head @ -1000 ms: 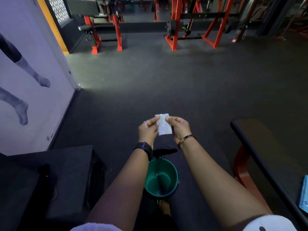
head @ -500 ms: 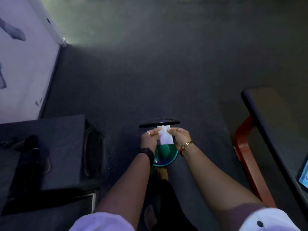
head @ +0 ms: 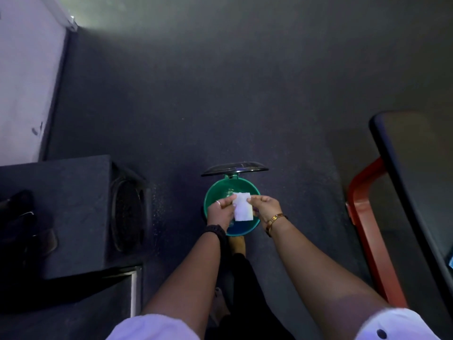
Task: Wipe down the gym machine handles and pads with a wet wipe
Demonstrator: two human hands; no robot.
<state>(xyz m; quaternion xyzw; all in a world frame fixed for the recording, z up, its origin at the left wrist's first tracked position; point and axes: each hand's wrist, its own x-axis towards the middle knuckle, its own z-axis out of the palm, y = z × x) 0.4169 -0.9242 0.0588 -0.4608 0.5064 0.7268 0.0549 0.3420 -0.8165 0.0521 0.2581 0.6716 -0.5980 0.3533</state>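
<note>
A small white wet wipe hangs folded between both my hands, directly over an open green bin on the floor. My left hand, with a ring and a dark watch, pinches the wipe's upper left corner. My right hand, with a gold bracelet, pinches its upper right corner. The bin's dark lid stands tipped up at its far side. A black padded bench on a red frame runs along the right edge.
A dark carpeted box with a round speaker grille sits at the left, with dark items on top. A white wall stands at the far left. My foot is just behind the bin on the dark floor.
My head has tilted down, so the far red machines have left the view. Both hands have lowered the wipe from chest height to just over the green bin.
</note>
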